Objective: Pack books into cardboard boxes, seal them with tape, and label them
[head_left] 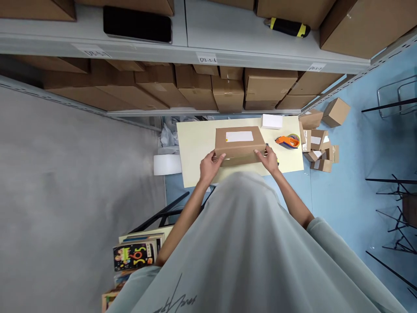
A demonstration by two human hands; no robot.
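Observation:
A brown cardboard box (239, 150) with a white label (239, 136) on its top is held between both hands over the pale yellow table (195, 139). My left hand (210, 166) grips its near left corner, thumb on the front face. At the near right corner my right hand (269, 159) grips it the same way. Clear tape runs along the box's front. Just beyond the right hand, a small dark and yellow item shows in part, mostly hidden. An orange tape dispenser (286, 141) lies on the table to the right, and a white block (272, 121) sits at the back edge.
Metal shelves (276, 54) with several cardboard boxes rise beyond the table. A black phone (137, 24) and a utility knife (289, 28) lie on the upper shelf. Taped parcels (321, 143) are piled on the right floor. Left stand a white roll (167, 164) and books (133, 255).

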